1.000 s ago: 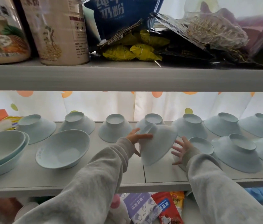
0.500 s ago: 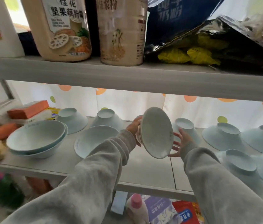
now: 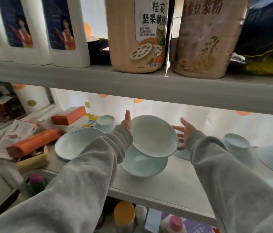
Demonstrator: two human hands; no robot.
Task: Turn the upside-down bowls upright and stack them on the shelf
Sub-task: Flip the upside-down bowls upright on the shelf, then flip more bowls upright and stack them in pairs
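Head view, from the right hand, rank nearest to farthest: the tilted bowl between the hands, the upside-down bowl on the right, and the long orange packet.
1. Tilted bowl: just left of the right hand, at its fingertips.
2. Upside-down bowl: on the shelf, to the hand's right.
3. Long orange packet: far left end.

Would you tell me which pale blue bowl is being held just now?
The tilted bowl between left hand and right hand, just above an upright bowl; the others sit on the shelf.
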